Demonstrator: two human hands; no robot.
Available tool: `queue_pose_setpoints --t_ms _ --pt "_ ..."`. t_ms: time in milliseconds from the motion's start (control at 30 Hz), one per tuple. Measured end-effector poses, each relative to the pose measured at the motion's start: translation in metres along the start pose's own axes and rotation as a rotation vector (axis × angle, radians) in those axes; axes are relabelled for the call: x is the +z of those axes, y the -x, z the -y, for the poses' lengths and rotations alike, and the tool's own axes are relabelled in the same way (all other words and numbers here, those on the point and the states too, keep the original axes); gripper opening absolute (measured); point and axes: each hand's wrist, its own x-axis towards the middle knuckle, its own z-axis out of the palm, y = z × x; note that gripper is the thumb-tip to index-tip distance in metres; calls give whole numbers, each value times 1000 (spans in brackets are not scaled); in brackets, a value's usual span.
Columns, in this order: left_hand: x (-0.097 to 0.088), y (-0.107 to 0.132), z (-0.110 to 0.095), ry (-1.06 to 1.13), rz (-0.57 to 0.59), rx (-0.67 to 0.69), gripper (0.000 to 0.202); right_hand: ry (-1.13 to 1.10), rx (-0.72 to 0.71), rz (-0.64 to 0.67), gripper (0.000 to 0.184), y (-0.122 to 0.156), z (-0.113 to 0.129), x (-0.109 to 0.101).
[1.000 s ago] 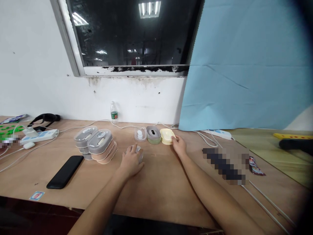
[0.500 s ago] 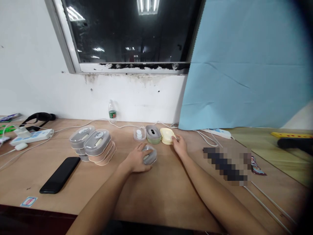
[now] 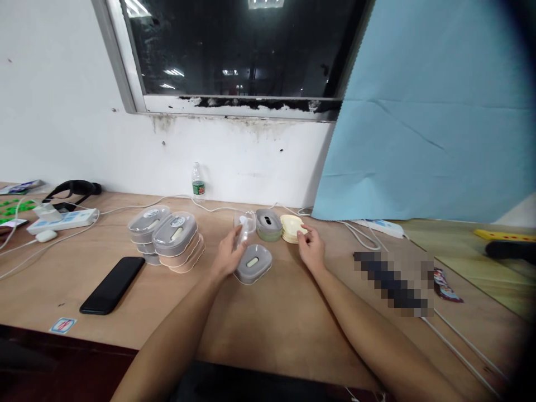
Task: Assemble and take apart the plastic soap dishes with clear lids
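A grey lidded box [image 3: 253, 263] with a small white piece inside lies on the wooden table [image 3: 272, 324] in front of me. My left hand [image 3: 227, 255] grips its far left edge, fingers curled. Just behind the fingers stands a clear box [image 3: 248, 221] holding a white item, and beside that a grey-green box [image 3: 268, 224]. A stack of pale yellow trays [image 3: 291, 228] comes after it on the right. My right hand [image 3: 312, 248] pinches the near right edge of that yellow stack with thumb and fingertips.
A pile of grey and pink lidded boxes [image 3: 170, 241] sits to the left, with a black phone [image 3: 112, 283] nearer the table edge. Power strips [image 3: 62, 220] and white cables lie at the far left and right. A small bottle [image 3: 198, 182] stands by the wall.
My left hand slid the grey box from near the pile to the right and set it in front of the row of boxes. My right hand stayed at the yellow stack.
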Motion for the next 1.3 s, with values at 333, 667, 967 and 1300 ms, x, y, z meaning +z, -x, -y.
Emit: queue_pose_setpoints --t_ms 333,667,967,1300 --pt "-3 -44 38 24 -457 -302 46 8 -131 137 37 13 12 6" --pt "24 -93 22 -381 -280 -417 52 61 -165 167 33 14 10 0" --pt "20 -36 7 -443 -8 -156 56 82 -272 267 29 17 18 3" --pt "18 17 -21 -636 397 -10 83 87 -337 474 23 22 28 6"
